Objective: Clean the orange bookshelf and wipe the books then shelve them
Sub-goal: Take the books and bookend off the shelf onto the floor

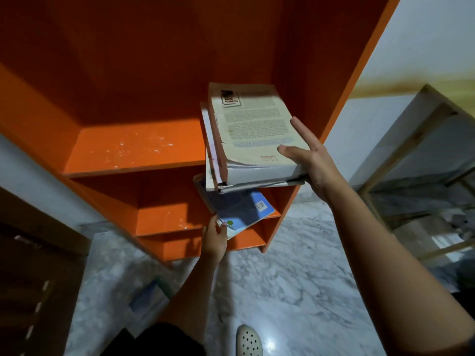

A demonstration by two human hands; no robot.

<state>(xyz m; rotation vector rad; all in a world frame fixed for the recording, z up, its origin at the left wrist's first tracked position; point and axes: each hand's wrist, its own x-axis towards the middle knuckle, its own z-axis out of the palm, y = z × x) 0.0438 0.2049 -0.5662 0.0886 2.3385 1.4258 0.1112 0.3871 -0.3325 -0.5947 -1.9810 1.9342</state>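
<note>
Now right hand (316, 163) grips a stack of books (252, 140), thumb on the top cover, at the right end of the orange bookshelf (133, 147) upper board. Left hand (214, 238) pinches a blue book (239, 209) by its corner, just below the stack, in front of the bookshelf's middle board. White specks on both boards.
</note>
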